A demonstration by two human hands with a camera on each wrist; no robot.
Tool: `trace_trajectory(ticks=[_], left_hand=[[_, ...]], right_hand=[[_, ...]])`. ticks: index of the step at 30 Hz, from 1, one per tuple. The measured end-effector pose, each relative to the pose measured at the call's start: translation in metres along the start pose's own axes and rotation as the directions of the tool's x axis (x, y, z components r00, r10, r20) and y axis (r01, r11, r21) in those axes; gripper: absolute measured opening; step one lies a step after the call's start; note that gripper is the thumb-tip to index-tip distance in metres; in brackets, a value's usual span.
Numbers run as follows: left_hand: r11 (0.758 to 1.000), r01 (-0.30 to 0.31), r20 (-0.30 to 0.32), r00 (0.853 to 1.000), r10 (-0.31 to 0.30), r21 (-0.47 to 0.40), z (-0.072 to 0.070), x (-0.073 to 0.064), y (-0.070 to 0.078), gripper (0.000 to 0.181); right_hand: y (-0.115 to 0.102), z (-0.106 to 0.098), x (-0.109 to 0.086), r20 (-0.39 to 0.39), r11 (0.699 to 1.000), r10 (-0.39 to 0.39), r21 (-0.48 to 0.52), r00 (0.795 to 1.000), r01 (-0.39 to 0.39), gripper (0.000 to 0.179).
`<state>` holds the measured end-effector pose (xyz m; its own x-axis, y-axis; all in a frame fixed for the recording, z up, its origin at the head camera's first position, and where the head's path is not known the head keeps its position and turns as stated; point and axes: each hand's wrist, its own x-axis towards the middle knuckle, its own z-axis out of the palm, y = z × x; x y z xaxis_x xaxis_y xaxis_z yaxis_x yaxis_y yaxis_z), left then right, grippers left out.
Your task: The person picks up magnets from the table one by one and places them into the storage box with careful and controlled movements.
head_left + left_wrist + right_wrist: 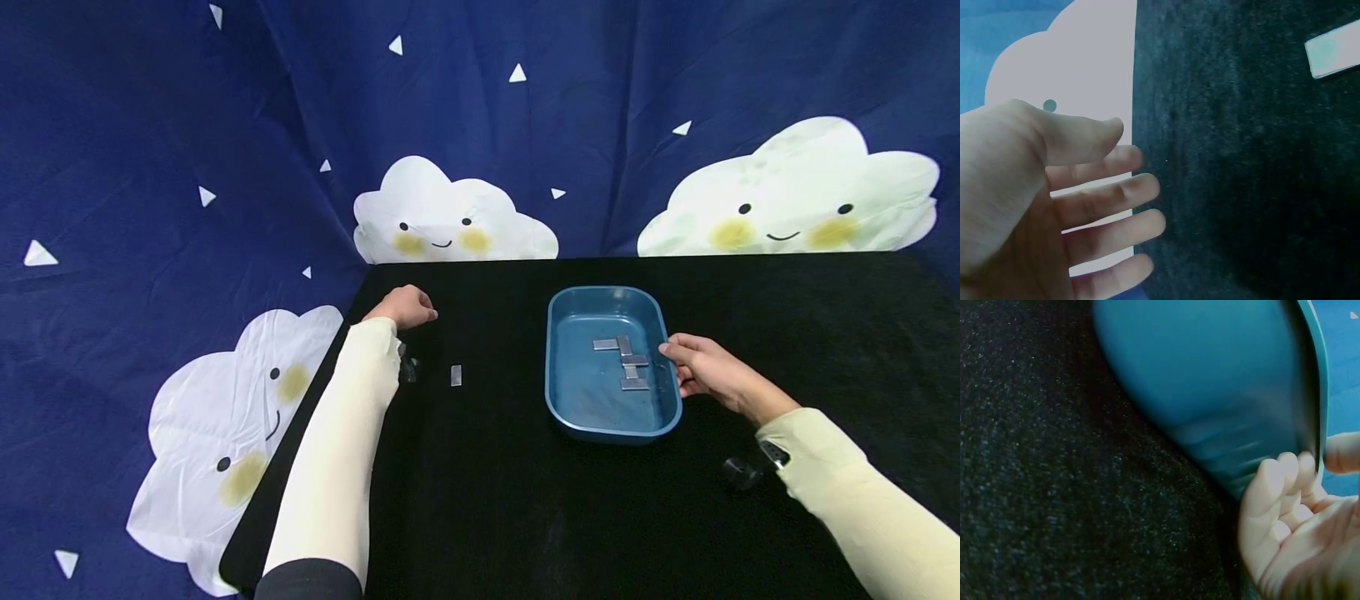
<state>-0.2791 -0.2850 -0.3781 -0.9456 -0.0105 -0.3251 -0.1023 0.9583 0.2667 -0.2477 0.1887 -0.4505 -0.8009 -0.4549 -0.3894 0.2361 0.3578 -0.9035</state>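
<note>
Dark blue cloth [465,108] behind and at left, printed with three smiling clouds [450,208] and ten white triangles [517,73] in the head view. One black bench [487,500], one blue bin [610,434] on the right half of its far part. Cannot tell if the bin's base touches the bench.

Small metal bars: six by count. Five bars [605,344] inside the bin, right half of its floor, in a zigzag cluster, touching or nearly so; one lone bar [456,376] flat on the bench, between the left hand and the bin, nearer the hand.

Two hands, two cream sleeves [337,467], one dark band [309,581] on the left arm. Black device [774,454] at the right wrist.

Left hand [405,307]: near the bench's left edge, grip loose, fingers slightly bent and spread, gap between thumb and fingertips, holding nothing. Lone bar well apart from the fingertips in the left wrist view.

Right hand [708,371]: grip closed on the bin's right side, thumb at the rim, fingers bent against the outer wall. Right wrist view blurred on the bin; bars do not show there.
</note>
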Motion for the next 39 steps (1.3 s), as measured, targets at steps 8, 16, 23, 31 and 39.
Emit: trace_trajectory(ticks=[8,16,23,31,39], left_hand=[[0.998,0.057,0.006,0.998,-0.057,0.019,0.014,-0.009,0.006,0.033],[0.988,0.117,0.256,0.956,-0.14,0.103,0.03,-0.018,0.02,0.032],[0.982,0.112,0.258,0.955,-0.148,0.151,0.041,-0.021,0.023,0.038],[0.98,0.095,0.17,0.977,-0.125,0.176,0.057,-0.026,0.024,0.039],[0.979,0.055,0.103,0.992,-0.076,0.197,0.068,-0.034,0.028,0.035]], right_hand=[[-0.002,0.0,0.001,-0.011,1.0,0.005,-0.026,1.0,-0.005,0.021],[-0.003,-0.001,0.003,-0.019,0.998,0.008,-0.064,1.0,-0.009,0.018],[-0.004,0.001,0.004,-0.024,0.997,0.012,-0.073,1.0,-0.014,0.017],[-0.003,0.002,0.004,-0.024,0.997,0.013,-0.07,1.0,-0.015,0.017],[-0.001,0.001,0.006,-0.029,0.998,0.013,-0.064,0.999,-0.015,0.017]])
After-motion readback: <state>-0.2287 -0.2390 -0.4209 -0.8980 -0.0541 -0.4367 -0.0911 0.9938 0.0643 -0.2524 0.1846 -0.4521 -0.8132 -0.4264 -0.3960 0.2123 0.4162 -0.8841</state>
